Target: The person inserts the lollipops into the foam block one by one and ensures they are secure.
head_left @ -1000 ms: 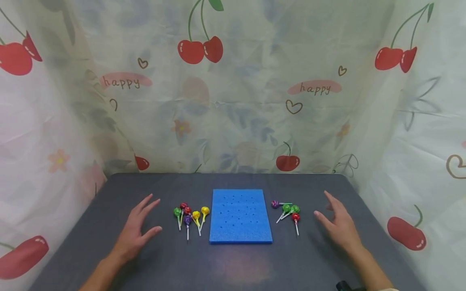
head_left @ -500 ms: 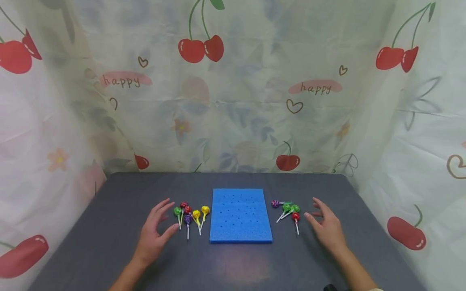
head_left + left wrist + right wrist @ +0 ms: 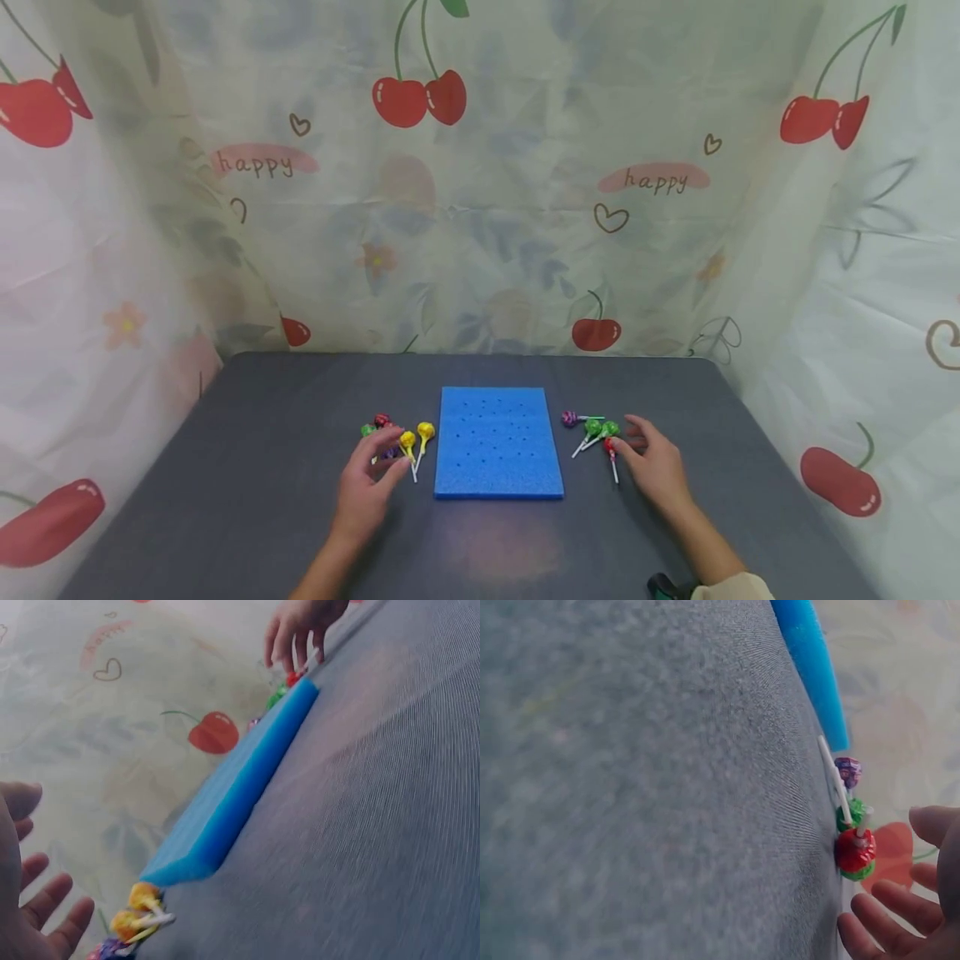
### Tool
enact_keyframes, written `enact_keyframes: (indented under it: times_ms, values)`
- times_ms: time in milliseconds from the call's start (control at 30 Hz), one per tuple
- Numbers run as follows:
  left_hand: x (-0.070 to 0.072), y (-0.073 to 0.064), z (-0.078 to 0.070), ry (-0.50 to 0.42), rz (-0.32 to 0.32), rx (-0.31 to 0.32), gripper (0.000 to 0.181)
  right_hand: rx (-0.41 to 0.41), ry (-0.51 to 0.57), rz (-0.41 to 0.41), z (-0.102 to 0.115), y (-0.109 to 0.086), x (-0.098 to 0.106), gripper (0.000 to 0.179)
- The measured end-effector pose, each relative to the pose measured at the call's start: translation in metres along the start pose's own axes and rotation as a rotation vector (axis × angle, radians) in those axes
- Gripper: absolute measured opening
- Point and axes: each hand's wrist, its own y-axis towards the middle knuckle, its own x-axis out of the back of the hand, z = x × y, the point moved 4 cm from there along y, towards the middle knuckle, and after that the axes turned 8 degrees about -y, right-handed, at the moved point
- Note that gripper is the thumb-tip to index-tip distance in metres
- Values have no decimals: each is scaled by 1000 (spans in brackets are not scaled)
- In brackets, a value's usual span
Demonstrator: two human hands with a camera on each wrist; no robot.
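Observation:
Several lollipops lie on both sides of a blue foam board (image 3: 498,446) with small holes. My left hand (image 3: 363,487) hovers over the left group, fingers spread. Close to its fingertips are two yellow lollipops (image 3: 407,442); it partly hides green, red and purple ones. In the left wrist view, a gap shows between the fingers and the yellow lollipops (image 3: 142,898). My right hand (image 3: 658,469) is beside the right group, its thumb tip near a red lollipop (image 3: 610,447). The right wrist view shows that red lollipop (image 3: 855,849) apart from the loosely bent fingers.
Green lollipops (image 3: 611,428) and a purple lollipop (image 3: 569,418) lie to the board's right. Everything rests on a dark grey table (image 3: 495,550). Cherry-patterned curtains (image 3: 480,250) hang behind and at both sides. A black object (image 3: 663,586) shows by the right sleeve.
Both hands have moved inward, the left rightwards over its lollipop group and the right leftwards to the red lollipop. The lollipops and the board stay where they were.

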Motion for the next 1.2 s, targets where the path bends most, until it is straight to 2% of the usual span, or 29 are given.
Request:
enact_keyframes:
  times_ms: [233,467,700,933,1067,1200]
  values:
    - [-20,-2,10,9,-20,137,30,-20,-48,18,-1,6,-7,43]
    - [-36,-3,19,57,7,236,27,-34,-76,44,-1,11,-12,32]
    - [-44,-3,25,162,8,250,29,-39,-94,55,-1,13,-15,28]
    - [-49,-3,28,297,59,252,35,-50,-144,62,1,13,-16,26]
    - [-50,-4,27,358,81,265,37,-82,-177,110,1,15,-17,26]
    - [-51,-5,26,375,89,284,38,-95,-206,163,3,17,-18,24]
